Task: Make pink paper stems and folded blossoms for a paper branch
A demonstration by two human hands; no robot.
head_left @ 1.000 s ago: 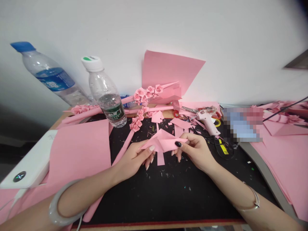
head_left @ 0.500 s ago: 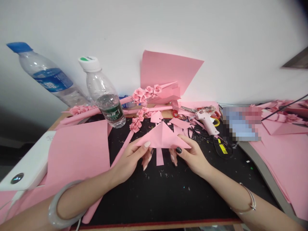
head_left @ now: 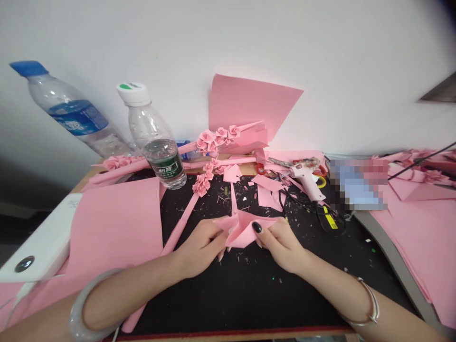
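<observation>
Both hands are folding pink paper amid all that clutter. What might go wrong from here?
The folded pink paper is pinched by the left hand and right hand over a black mat strewn with scraps; one could get trapped in a crease. The glue gun lies just beyond the right hand, its cord looping close; a wrist might snag it. The white-capped bottle stands behind the left hand and could be knocked over.
</observation>
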